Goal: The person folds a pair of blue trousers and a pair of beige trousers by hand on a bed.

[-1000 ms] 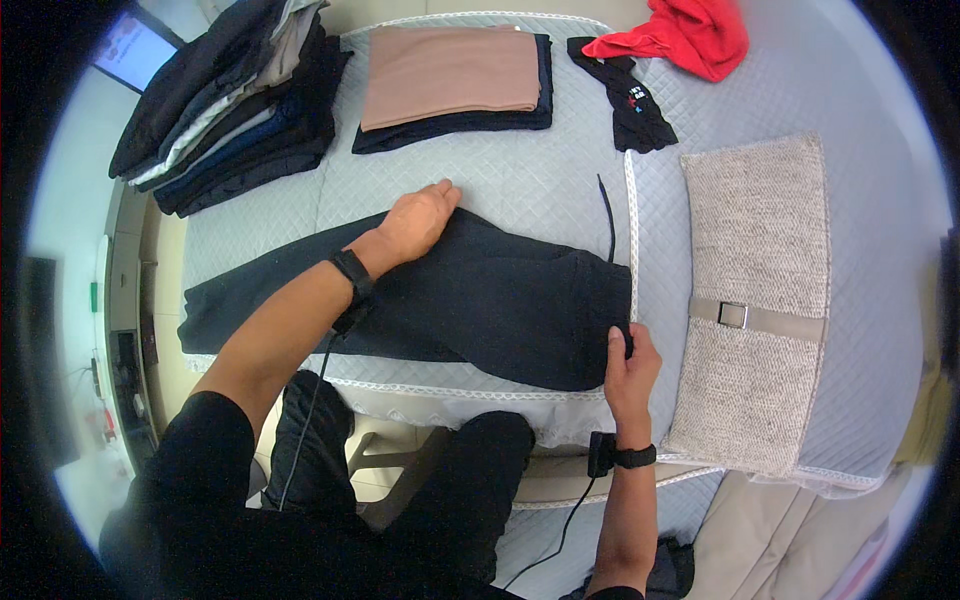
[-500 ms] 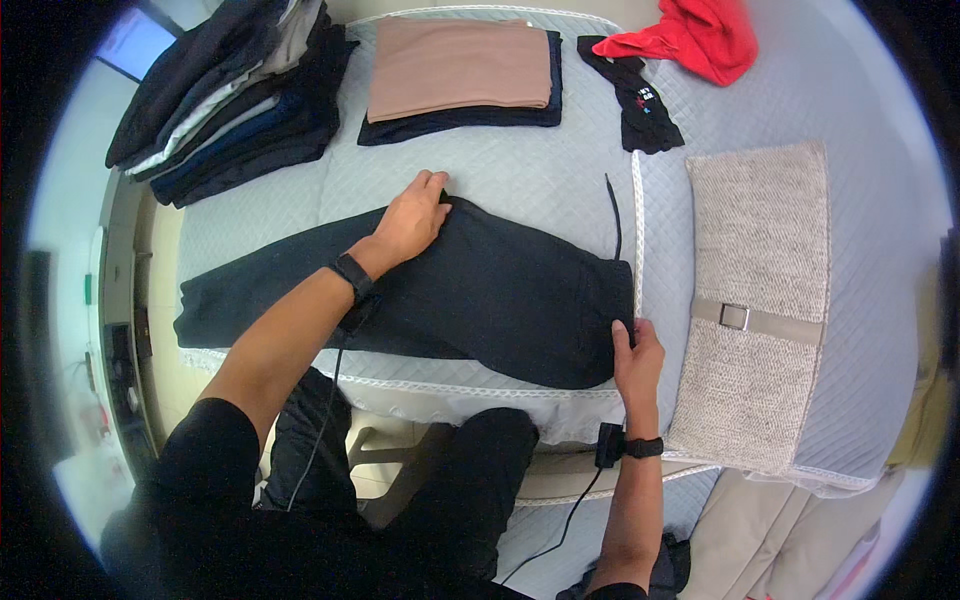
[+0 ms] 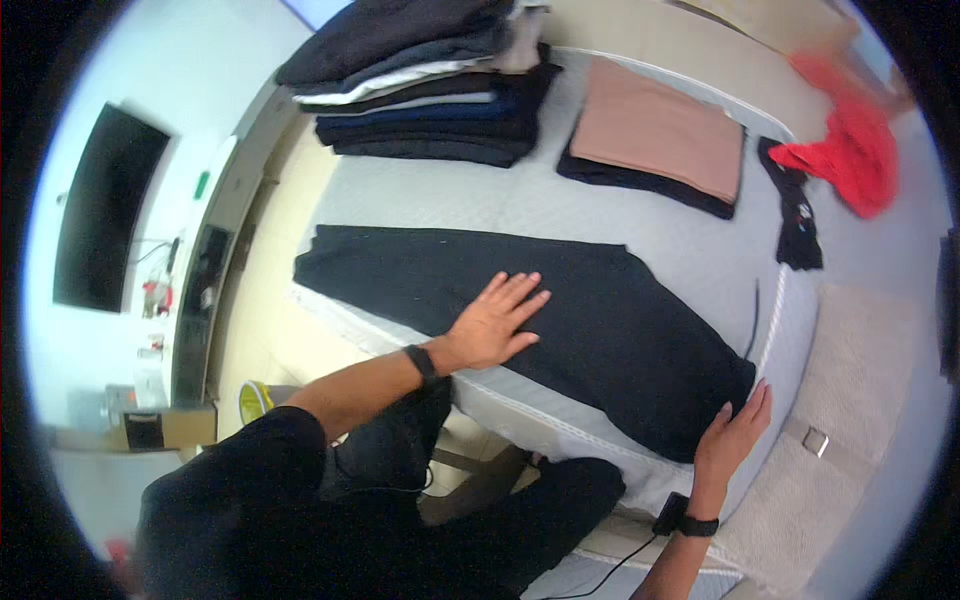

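Note:
Black trousers [image 3: 620, 335] lie folded lengthwise across the bed, legs toward the left and waist toward the right. My left hand [image 3: 495, 322] rests flat on their middle, its fingers spread. At the waist end, my right hand [image 3: 732, 438] touches the edge with fingers stretched and thumb apart. A dark drawstring [image 3: 756, 315] trails from the waist onto the grey quilted bedspread [image 3: 430, 200]. Both wrists wear black bands, and a small black box with a cable sits at the right one.
A tall stack of folded dark clothes [image 3: 425, 110] stands at the far left. Beyond the trousers lies a folded tan garment [image 3: 655, 125] on dark cloth. A red garment [image 3: 850, 150] and a black printed cloth [image 3: 797, 220] are far right; a beige woven cushion [image 3: 850, 380] lies right.
The view has swung left. My left hand has let go of the trousers' far edge and now lies flat on them. My right hand's fingers have straightened at the waist end.

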Demonstrator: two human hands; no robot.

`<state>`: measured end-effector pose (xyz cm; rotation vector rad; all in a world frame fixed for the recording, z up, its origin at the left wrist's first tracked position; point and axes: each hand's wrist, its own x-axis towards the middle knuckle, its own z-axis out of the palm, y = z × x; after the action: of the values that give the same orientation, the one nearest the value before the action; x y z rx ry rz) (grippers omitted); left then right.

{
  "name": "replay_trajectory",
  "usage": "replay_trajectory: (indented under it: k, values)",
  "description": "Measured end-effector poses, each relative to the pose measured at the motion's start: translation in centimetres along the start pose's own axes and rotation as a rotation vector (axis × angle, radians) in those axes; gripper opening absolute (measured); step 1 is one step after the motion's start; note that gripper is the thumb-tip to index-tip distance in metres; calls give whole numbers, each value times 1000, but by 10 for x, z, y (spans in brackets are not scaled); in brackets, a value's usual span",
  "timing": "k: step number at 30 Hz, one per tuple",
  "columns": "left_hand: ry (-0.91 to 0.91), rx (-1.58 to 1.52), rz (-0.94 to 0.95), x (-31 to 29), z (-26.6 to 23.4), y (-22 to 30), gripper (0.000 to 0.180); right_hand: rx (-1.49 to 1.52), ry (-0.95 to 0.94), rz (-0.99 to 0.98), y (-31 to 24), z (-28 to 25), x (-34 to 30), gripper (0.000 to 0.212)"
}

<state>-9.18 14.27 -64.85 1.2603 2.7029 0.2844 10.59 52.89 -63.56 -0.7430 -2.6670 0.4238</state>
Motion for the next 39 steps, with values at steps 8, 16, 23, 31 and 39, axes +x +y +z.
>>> replay_trajectory:
  k: [8,16,23,31,39]
  values:
    - [15,-61,-25,-1,18,-7,78,-18,-502,-398,-87,48,-6,64]
    - [86,-220,38,-16,13,-30,75,-153,-568,-268,-89,53,-5,71]
    - [432,-416,-292,-90,-36,-130,37,33,-608,-582,-246,64,-25,93]
    - [619,-5,-779,-228,-77,-347,26,-360,-892,-470,-312,134,-78,128]
    - [487,-258,-916,-242,-54,-437,37,-638,-1002,-480,-324,152,-63,135]
